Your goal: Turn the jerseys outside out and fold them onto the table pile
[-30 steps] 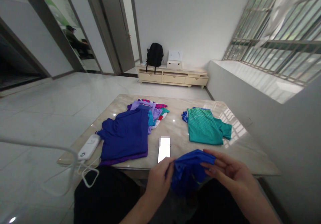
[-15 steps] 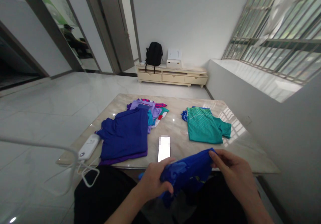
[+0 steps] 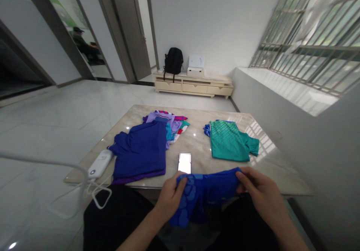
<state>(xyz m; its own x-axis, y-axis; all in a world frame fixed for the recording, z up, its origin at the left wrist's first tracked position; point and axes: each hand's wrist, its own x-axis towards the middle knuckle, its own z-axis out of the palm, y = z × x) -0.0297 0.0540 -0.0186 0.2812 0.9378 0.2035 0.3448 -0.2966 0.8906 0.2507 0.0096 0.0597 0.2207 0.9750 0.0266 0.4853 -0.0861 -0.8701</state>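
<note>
Both my hands hold a bright blue patterned garment (image 3: 206,193) stretched between them just in front of the table's near edge. My left hand (image 3: 170,196) grips its left end and my right hand (image 3: 260,193) pinches its right end. The cloth hangs down below my hands over my lap. A phone (image 3: 185,163) lies on the marble table (image 3: 197,144) just beyond the garment.
A dark blue shirt (image 3: 140,151) tops a pile of coloured clothes at the table's left. A folded green garment (image 3: 230,141) lies at the right. A white power bank (image 3: 99,163) with cable sits at the left corner. A low cabinet with a black backpack (image 3: 173,60) stands at the far wall.
My hands have spread apart and pulled the bunched blue garment out flat between them; my left hand shifted its grip to the left end and rose slightly.
</note>
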